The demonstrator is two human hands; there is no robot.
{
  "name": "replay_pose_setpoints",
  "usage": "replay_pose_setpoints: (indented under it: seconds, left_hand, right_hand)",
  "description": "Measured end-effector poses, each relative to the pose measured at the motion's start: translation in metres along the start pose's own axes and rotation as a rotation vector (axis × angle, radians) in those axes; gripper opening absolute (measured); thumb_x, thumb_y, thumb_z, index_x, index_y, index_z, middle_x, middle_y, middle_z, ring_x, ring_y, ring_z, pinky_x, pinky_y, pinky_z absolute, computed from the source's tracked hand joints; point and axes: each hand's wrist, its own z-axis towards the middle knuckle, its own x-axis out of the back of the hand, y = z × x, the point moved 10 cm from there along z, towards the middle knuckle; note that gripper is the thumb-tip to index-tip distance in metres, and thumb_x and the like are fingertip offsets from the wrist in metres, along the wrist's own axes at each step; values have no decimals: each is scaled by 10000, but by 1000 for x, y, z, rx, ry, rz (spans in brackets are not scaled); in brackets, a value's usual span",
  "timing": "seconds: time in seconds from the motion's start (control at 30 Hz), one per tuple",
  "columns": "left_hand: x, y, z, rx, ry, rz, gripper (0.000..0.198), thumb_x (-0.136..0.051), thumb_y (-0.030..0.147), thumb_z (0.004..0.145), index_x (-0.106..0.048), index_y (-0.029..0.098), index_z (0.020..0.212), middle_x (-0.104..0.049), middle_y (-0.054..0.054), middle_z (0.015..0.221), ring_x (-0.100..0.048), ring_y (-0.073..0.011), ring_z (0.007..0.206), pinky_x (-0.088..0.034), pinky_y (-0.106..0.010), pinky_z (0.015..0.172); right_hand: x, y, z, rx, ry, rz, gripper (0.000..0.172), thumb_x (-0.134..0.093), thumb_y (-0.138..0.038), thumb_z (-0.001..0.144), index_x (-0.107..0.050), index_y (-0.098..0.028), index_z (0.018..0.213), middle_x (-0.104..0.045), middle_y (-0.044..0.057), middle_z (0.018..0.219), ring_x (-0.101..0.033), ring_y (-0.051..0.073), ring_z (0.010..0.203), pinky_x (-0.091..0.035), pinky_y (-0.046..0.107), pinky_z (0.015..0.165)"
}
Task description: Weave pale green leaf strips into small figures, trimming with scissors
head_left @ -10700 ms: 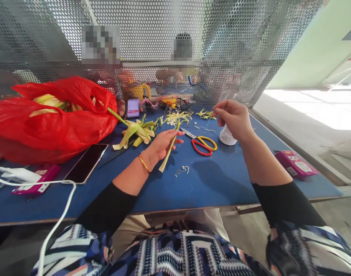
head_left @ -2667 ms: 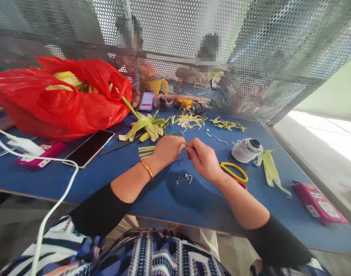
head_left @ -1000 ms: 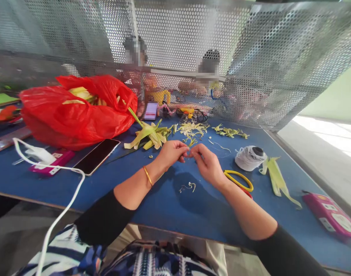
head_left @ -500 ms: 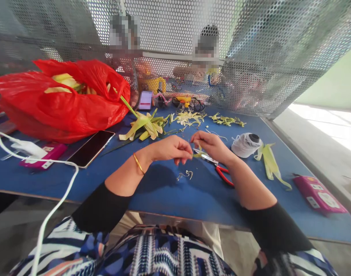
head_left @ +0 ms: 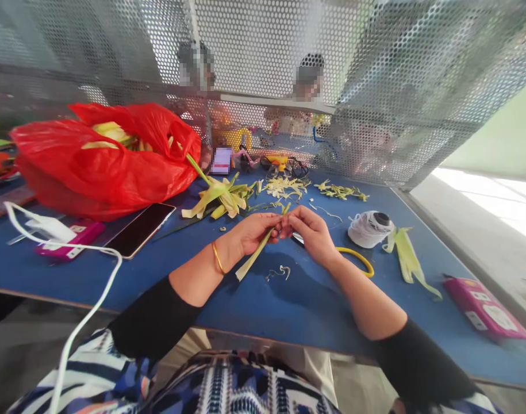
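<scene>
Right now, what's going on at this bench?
A person seated at the blue table holds a pale green leaf strip in the left hand, with the right hand pinching at its upper end. The yellow-handled scissors lie on the table just under the right wrist, with a spool of white thread beyond. More cut leaves spill from a red plastic bag on the left, beside a phone. Other people sit behind the perforated screen.
</scene>
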Motion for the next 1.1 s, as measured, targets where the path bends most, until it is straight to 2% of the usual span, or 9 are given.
replay_pose_setpoints:
  seconds: [0.13, 0.3, 0.47, 0.57, 0.63, 0.7, 0.8, 0.93, 1.1]
  left_hand:
    - [4, -9, 3, 45, 23, -50, 216, -637, 116, 838, -607, 124, 624, -571, 4, 558, -500, -56, 484, -366, -158, 463]
    - [23, -14, 2, 91, 174, -185, 133, -620, 107, 882, -650, 122, 753, -663, -26, 674, -623, -88, 577, -493, -183, 549]
    - [29, -13, 4, 86, 206, -265, 114, -626, 129, 894, -669, 107, 791, -694, -63, 720, -667, -116, 628, -544, -209, 602]
    - [25, -13, 4, 95, 196, -285, 202, -549, 119, 938, -668, 101, 776, -671, -45, 652, -635, -94, 555, -535, -193, 577]
    - [22, -13, 2, 102, 196, -289, 233, -528, 119, 948, -670, 97, 764, -656, -36, 622, -620, -90, 526, -535, -195, 566]
    - [20, -13, 0, 106, 206, -290, 238, -532, 118, 946, -672, 95, 755, -650, -33, 612, -617, -92, 517, -540, -203, 565]
    - [19, -15, -1, 115, 227, -295, 250, -519, 105, 950, -661, 101, 744, -650, -22, 607, -614, -87, 512, -546, -205, 566]
    - [21, -18, 0, 122, 244, -310, 252, -517, 100, 950, -639, 114, 731, -641, -8, 598, -611, -82, 513, -543, -197, 558]
    - [23, -16, 0, 110, 266, -270, 224, -547, 97, 930, -628, 121, 722, -622, -3, 595, -591, -73, 500, -518, -176, 534]
  right_hand:
    - [0, 12, 3, -74, -3, 87, 375, -615, -567, 828, -516, -223, 718, -590, -23, 622, -581, 131, 569, -481, 302, 604]
    - [20, 15, 4, -69, 167, 128, 313, -638, -501, 808, -471, -241, 755, -521, -76, 558, -564, 120, 513, -477, 295, 594]
    - [25, 12, 1, -73, 208, -185, 157, -594, -360, 805, -596, -214, 748, -571, -30, 596, -532, 131, 565, -419, 286, 593]
    - [23, 10, 0, -65, 210, -371, 166, -628, -332, 767, -722, -205, 818, -511, -23, 621, -476, 132, 598, -391, 283, 594]
    - [23, 12, -1, -74, 221, -396, 200, -662, -332, 742, -765, -215, 867, -471, -26, 625, -441, 129, 600, -382, 280, 592]
    - [23, 18, -1, -107, 235, -366, 208, -679, -337, 725, -781, -222, 864, -454, -28, 621, -422, 127, 593, -373, 283, 587]
    - [22, 28, 0, -151, 226, -308, 163, -674, -347, 719, -771, -220, 750, -474, -23, 607, -431, 130, 602, -371, 297, 607]
    - [16, 38, 0, -215, 185, -180, 201, -659, -379, 716, -692, -202, 626, -551, -13, 602, -456, 131, 619, -366, 298, 622]
    - [10, 45, -2, -319, 176, 77, 184, -636, -366, 665, -590, -197, 607, -517, -39, 557, -416, 102, 564, -328, 273, 577]
